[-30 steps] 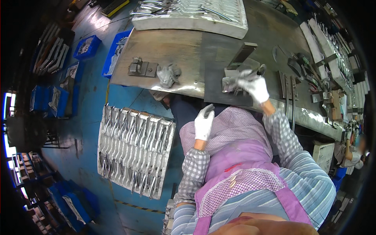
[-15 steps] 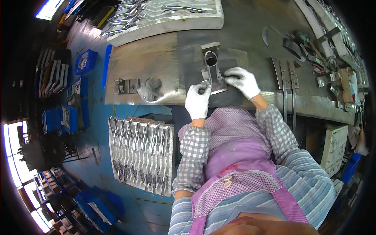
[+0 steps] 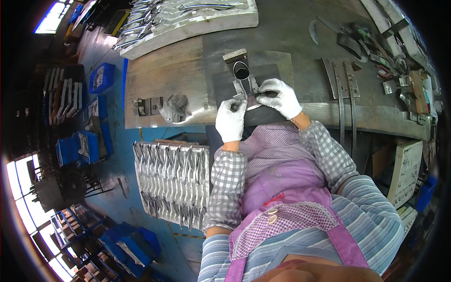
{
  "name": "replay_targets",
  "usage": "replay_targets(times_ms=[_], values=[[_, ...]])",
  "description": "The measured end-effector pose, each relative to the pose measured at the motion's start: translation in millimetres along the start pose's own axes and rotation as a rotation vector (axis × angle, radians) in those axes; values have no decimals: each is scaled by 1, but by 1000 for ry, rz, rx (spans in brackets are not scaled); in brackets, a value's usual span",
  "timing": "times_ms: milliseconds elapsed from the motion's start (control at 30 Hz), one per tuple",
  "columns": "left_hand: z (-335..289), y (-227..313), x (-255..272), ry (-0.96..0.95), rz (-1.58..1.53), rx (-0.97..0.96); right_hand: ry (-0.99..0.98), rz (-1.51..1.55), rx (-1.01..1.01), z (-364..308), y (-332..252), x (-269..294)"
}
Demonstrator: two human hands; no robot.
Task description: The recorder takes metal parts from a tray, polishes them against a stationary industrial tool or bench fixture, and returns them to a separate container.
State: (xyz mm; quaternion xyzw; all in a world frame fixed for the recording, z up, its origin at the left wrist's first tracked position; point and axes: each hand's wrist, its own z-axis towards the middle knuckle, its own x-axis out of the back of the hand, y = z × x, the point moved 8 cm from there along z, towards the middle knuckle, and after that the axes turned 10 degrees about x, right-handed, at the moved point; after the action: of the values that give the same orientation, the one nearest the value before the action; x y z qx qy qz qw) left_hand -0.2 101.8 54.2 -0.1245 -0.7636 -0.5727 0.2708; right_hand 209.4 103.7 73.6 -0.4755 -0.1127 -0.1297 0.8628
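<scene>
Metal piece (image 3: 244, 84) points lengthwise away, ring end (image 3: 241, 71) foremost.

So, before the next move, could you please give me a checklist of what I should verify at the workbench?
1. White gloves on left hand and right hand: ok.
2. Left fingertips at near end of ring-ended metal part: ok.
3. Part fully seated in metal fixture: cannot tell, fingers partly cover it.
4. Crumpled grey bundle apart from both hands: ok.
5. Long metal strips within the table edge: not ok, they jut past its front.
</scene>
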Motion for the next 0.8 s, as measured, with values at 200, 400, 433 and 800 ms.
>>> replay_targets(times_ms=[200, 400, 433, 800], values=[[2, 10, -4, -32, -131, 96, -2, -84, -99, 2, 7, 6], [1, -10, 19, 49, -15, -89, -83, 43, -430, 22, -18, -37], [-10, -3, 37, 51, -7, -124, -97, -64, -363, 21, -29, -54], [-122, -273, 242, 410, -279, 246, -1214, -362, 36, -121, -131, -283]])
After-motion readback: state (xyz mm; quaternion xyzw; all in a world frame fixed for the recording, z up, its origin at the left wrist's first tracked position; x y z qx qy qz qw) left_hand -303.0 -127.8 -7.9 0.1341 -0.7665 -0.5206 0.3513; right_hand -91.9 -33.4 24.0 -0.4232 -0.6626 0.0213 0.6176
